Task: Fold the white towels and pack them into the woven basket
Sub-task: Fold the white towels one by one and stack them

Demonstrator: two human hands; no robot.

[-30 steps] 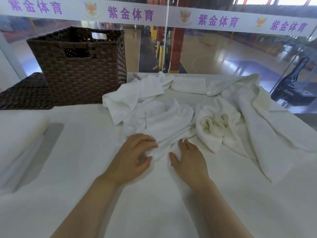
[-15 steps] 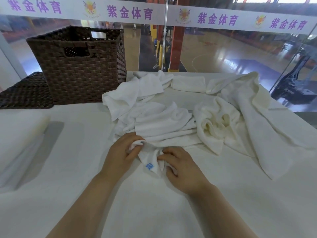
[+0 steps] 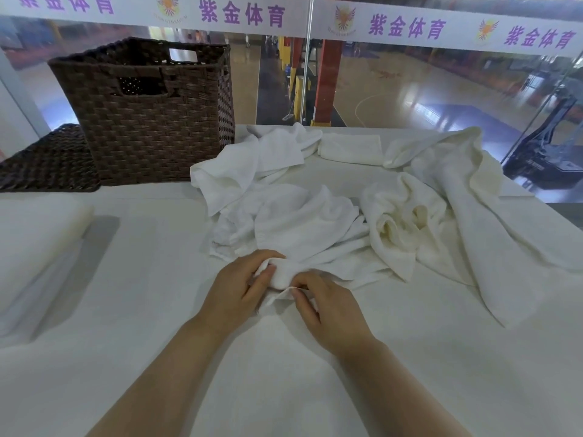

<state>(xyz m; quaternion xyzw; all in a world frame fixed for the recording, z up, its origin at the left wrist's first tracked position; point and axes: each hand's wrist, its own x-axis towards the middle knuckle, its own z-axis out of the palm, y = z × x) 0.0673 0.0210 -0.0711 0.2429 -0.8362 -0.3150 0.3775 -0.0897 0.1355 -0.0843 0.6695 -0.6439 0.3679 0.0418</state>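
A crumpled white towel (image 3: 303, 222) lies in the middle of the white table. My left hand (image 3: 239, 288) grips its bunched near corner between thumb and curled fingers. My right hand (image 3: 328, 307) pinches the towel's hem just to the right of that. A second white towel (image 3: 252, 165) lies behind it, and a large cream towel (image 3: 473, 209) sprawls to the right. A small folded towel (image 3: 350, 149) sits at the back. The dark brown woven basket (image 3: 151, 127) stands upright at the back left, its inside hidden.
A flat dark woven lid (image 3: 47, 162) lies left of the basket. A white padded roll (image 3: 38, 234) sits at the left edge of the table (image 3: 284, 373). A glass wall with a banner runs behind the table.
Both hands went from lying flat on the towel's near edge to gathering and gripping its corner. The small blue tag seen half a second ago is now hidden in the folds.
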